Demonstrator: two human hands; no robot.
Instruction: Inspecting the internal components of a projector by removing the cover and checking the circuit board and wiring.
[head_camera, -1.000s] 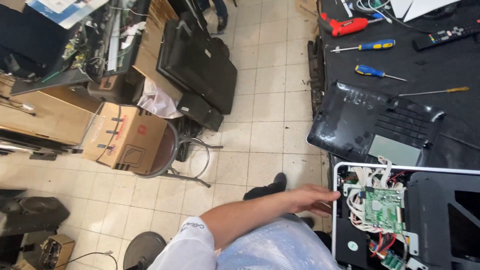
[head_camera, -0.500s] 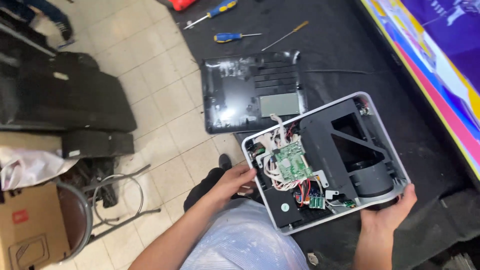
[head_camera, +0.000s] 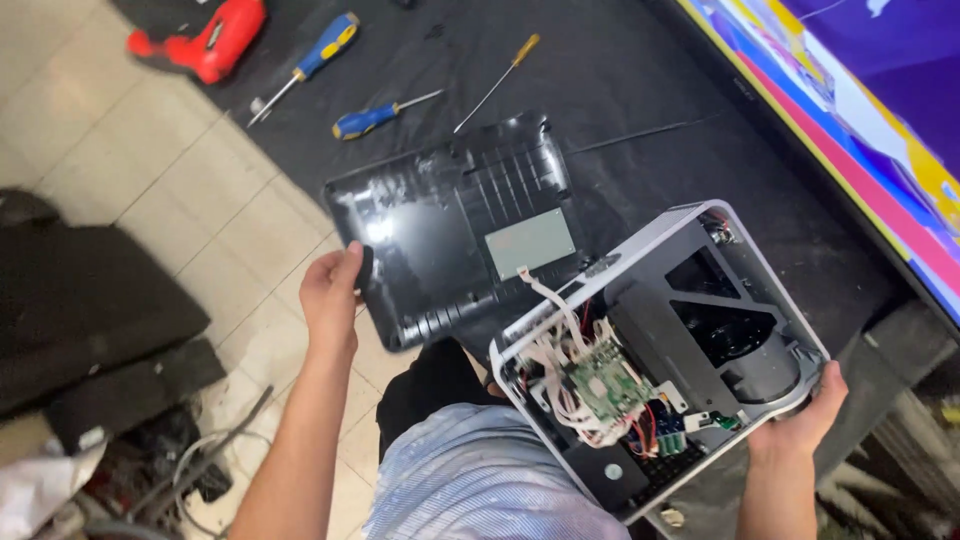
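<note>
My right hand (head_camera: 798, 420) grips the lower right corner of an opened white projector housing (head_camera: 655, 355), tilted over my lap; a green circuit board (head_camera: 606, 384) and bundled wires show inside it. My left hand (head_camera: 332, 286) is closed on the left edge of a black plastic cover panel (head_camera: 455, 228) that lies on the black work mat (head_camera: 640, 90), partly over the mat's edge. The panel carries a pale rectangular label.
Two blue-and-yellow screwdrivers (head_camera: 380, 113) and a thin yellow-handled one (head_camera: 497, 80) lie on the mat behind the panel. A red tool (head_camera: 205, 40) sits at the far left. A bright coloured screen (head_camera: 860, 110) runs along the right. Black equipment (head_camera: 80, 320) and cables lie on the tiled floor.
The view swung from the floor to the work mat. My left hand left the projector's side and took hold of the black cover panel. My right hand keeps hold of the projector.
</note>
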